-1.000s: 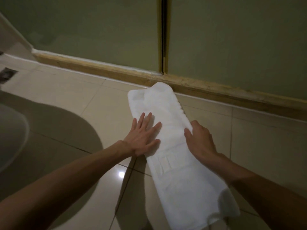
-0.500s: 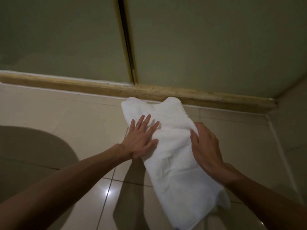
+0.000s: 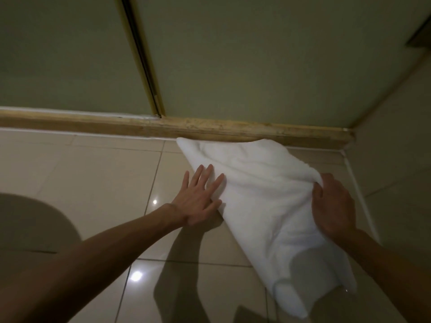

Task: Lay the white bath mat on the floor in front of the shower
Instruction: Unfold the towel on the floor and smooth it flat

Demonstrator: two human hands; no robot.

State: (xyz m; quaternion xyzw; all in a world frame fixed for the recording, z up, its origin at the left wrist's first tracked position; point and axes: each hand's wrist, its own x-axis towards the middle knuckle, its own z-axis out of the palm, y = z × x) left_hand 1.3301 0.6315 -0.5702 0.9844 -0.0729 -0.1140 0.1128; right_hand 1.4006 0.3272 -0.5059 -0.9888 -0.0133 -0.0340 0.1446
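The white bath mat (image 3: 261,197) lies folded on the glossy tiled floor (image 3: 93,183), its far end touching the worn wooden sill (image 3: 210,129) of the frosted shower doors (image 3: 233,54). My left hand (image 3: 198,197) lies flat with fingers spread, its fingertips on the mat's left edge. My right hand (image 3: 333,206) grips the mat's right edge, and the top layer is lifted and bunched there. The near end of the mat sits by my right forearm.
The dark gap between the two shower doors (image 3: 142,54) runs up from the sill. A side wall (image 3: 396,148) meets the sill at the right corner. A rounded dark shape (image 3: 30,224) shows at the left. Open tiles stretch to the left.
The view has swung right. The mat's far end has widened along the sill, and my right hand has gone from resting on the edge to gripping and lifting it.
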